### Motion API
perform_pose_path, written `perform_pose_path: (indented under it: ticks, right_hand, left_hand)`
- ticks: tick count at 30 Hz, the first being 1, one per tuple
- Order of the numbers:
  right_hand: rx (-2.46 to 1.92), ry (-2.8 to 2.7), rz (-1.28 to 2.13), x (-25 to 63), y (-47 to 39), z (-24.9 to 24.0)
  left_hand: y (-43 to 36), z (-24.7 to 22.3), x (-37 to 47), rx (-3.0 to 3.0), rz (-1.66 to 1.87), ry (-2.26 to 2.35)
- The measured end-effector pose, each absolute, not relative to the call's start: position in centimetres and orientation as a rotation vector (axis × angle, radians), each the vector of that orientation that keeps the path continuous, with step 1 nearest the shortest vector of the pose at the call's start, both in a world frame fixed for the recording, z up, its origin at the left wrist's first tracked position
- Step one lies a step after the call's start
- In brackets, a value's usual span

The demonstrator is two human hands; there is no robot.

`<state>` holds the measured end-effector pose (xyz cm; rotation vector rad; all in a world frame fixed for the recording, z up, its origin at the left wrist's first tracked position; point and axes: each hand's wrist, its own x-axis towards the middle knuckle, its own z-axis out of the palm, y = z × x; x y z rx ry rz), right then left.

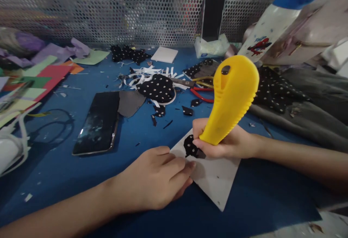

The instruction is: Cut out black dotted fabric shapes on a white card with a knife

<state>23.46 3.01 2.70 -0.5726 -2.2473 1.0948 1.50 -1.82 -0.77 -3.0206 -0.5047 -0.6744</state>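
Wrapped round a yellow plastic handle (231, 96), my right hand (225, 143) presses down over a white square board (217, 180). The working end of the yellow tool is hidden under the fingers. Beside those fingers a small black polka-dot fabric piece (191, 146) lies on the board. My left hand (160, 180) rests at the board's left edge, its fingers curled together near the dotted piece. Whether anything is pinched between the left fingertips cannot be seen.
A phone (98, 123) lies on the blue table (130, 143) at left. Dotted fabric (157, 87), white paper strips (146, 72) and red-handled scissors (201, 94) lie further back. A second phone (213, 16) stands by a perforated metal panel (157, 9); a bottle (269, 24) is at right.
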Motion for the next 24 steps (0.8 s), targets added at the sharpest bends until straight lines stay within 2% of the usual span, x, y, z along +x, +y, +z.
perform_pose_path:
  ticks: [9,19,24]
  right_hand:
    - [-0.649,-2.247,1.057,23.5,2.9,2.2]
    - [-1.011,-2.262,0.971,23.1,1.7,2.2]
    - [-0.931,-2.322,1.009,23.3,1.5,2.0]
  left_hand:
    - [-1.8,-0.6,1.4,-3.033,-0.672,-0.509]
    - [-1.9,-0.3,1.4,-3.067,-0.66,-0.544]
    - [-1.8,-0.4,1.3,-3.078,-0.658,-0.52]
